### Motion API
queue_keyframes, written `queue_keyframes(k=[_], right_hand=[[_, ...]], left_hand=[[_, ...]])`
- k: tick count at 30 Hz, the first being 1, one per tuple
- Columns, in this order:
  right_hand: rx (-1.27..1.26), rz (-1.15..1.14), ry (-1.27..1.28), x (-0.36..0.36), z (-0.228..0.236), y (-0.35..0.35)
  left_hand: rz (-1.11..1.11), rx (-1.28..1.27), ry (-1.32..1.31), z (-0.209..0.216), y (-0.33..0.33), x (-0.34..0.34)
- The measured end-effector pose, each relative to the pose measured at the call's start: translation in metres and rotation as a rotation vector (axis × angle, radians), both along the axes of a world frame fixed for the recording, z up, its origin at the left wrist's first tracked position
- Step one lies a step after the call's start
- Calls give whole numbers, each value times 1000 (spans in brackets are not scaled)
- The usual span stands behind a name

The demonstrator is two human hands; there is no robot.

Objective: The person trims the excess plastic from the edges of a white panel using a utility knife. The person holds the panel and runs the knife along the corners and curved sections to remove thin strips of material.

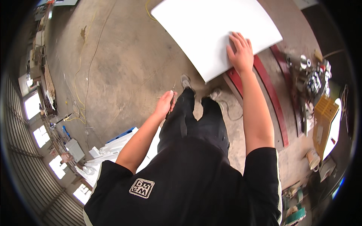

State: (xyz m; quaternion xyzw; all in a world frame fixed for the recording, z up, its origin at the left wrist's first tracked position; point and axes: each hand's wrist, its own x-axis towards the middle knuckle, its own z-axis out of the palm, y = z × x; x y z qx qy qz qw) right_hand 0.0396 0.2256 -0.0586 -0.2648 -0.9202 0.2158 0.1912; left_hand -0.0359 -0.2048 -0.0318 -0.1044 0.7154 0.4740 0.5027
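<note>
A large white sheet [220,34] with a smooth surface is in front of me, to the right of the middle. My right hand [241,54] lies flat on it near its close edge, fingers stretched out and holding nothing. My left hand [163,104] hangs low beside my left leg, closed around a slim dark tool [173,101] with a thin tip pointing away from me. The tool's exact kind is too small to make out. The left hand is apart from the sheet.
Dark red rails [269,96] run under and beyond the sheet on the right. Past them stand a yellow crate-like box [325,113], a roll of tape [312,158] and shiny metal parts [314,82]. White lengths of material [102,162] lie behind my left arm. A yellow cable [78,73] crosses the concrete floor.
</note>
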Motion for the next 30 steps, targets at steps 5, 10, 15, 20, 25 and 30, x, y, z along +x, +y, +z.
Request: queue_keyframes(k=[5, 10, 15, 20, 25, 30], right_hand=[[18, -66, -109, -15, 7, -11], [93, -144, -243, -80, 7, -22], [156, -133, -268, -170, 4, -16], [189, -147, -278, -195, 2, -17], [216, -131, -256, -195, 1, -14], [205, -117, -250, -198, 0, -13]], left_hand=[[185, 128, 117, 17, 3, -51], [219, 140, 273, -11, 2, -142], [70, 220, 474, -38, 48, -260], [-129, 370, 714, -52, 124, -380], [-439, 622, 792, -49, 219, -445], [-673, 802, 922, -68, 300, -467]])
